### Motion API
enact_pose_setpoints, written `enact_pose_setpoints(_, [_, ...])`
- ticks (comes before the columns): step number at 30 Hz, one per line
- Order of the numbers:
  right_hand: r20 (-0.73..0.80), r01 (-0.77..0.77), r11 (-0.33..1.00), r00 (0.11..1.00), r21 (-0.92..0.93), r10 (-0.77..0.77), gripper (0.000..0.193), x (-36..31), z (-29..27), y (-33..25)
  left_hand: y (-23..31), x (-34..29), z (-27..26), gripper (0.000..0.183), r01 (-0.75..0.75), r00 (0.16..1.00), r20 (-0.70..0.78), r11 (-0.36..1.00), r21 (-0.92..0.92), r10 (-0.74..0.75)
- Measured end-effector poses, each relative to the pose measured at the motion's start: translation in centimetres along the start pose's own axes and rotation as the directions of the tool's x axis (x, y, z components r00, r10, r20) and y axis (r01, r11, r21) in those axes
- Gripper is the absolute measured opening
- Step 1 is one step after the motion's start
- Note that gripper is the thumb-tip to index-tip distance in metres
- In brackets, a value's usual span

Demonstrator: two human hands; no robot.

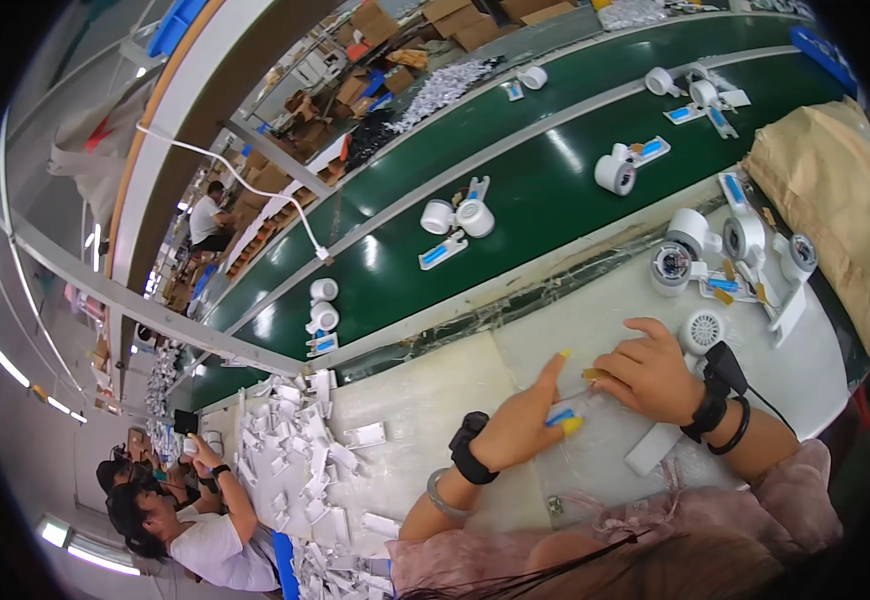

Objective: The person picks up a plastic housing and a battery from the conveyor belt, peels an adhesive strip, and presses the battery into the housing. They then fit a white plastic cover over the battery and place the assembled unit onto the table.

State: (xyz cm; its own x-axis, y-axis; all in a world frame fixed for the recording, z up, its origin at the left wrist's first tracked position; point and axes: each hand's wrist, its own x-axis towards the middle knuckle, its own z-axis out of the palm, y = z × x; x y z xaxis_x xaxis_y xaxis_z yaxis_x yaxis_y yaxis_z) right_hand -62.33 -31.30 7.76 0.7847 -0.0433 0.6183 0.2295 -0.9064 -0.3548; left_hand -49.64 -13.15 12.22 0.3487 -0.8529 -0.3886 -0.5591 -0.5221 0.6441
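My left hand (pixel 527 424), with yellow fingertip covers, holds a white plastic part with a blue insert (pixel 559 416); its index finger is stretched out, and much of the part is hidden. Close by on the right, my right hand (pixel 650 376) pinches a small brownish-yellow piece (pixel 592 374). A white round fan head with a slotted grille (pixel 702 331) is beside the right wrist. Under the right forearm lies a white flat plastic part (pixel 654 450). Several white fan units (pixel 747 240) with blue inserts and brown tabs are grouped beyond my right hand.
A heap of white plastic parts (pixel 300 450) covers the table's left. Beyond the table runs a green conveyor belt (pixel 375 265) carrying several fan assemblies (pixel 473 217). Brown paper (pixel 823 190) lies at far right. A metal frame (pixel 170 318) stands left; a co-worker (pixel 215 535) sits there.
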Motion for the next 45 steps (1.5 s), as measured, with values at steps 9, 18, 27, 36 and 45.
enact_pose_setpoints(9, [-0.137, 0.073, 0.997, 0.988, 0.034, -0.068, 0.027, 0.2, 1.0, 0.0, -2.2, 2.1, 2.3, 0.037, -0.161, 0.963, -0.270, 0.772, -0.614, -0.013])
enact_pose_setpoints(18, [-0.153, 0.091, 0.993, 0.985, 0.074, -0.079, 0.030, 0.0, 0.9, -0.1, -2.4, 1.8, 3.1, 0.031, -0.312, 0.934, -0.354, 0.587, -0.747, 0.046])
enact_pose_setpoints(27, [-0.210, 0.068, 0.972, 0.977, 0.227, -0.019, 0.027, -0.6, 1.6, -0.1, -1.5, 1.7, 3.2, 0.027, -0.251, 0.968, -0.223, 0.451, -0.857, 0.115])
enact_pose_setpoints(36, [-0.214, 0.092, 0.970, 0.976, 0.227, -0.043, 0.022, -0.4, 1.3, -0.7, -1.2, 1.6, 3.8, 0.034, -0.383, 0.924, -0.314, 0.544, -0.746, 0.219])
enact_pose_setpoints(45, [-0.237, 0.100, 0.962, 0.971, 0.255, -0.038, 0.022, -0.4, 1.3, -0.4, -1.0, 1.3, 3.9, 0.037, -0.396, 0.917, -0.305, 0.667, -0.631, 0.256])
